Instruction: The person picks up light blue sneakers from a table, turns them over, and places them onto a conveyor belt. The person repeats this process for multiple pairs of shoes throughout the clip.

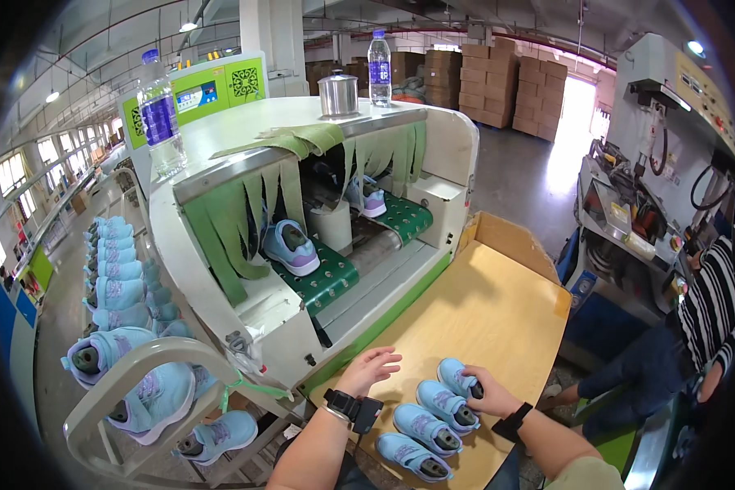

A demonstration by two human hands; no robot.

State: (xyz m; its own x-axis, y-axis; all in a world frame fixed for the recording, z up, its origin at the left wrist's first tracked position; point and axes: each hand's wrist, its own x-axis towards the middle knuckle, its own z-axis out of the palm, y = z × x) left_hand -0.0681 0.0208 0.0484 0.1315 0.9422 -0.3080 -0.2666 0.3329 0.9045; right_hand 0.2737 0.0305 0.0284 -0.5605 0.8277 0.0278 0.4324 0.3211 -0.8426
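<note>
Blue shoes [434,417] lie in a row of four on the wooden desk [498,310]; right hand [486,394] grips the farthest shoe [459,378], left hand [371,367] hovers open beside the row

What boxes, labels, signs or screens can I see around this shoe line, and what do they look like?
Cardboard boxes: brown, stacked high at the far back.
Left bottle label: purple-blue band on a clear bottle, on the machine's left edge.
Back bottle label: blue band on a clear bottle beside a metal pot.
Control panel: green and yellow, with a small blue screen, behind the machine.
</note>
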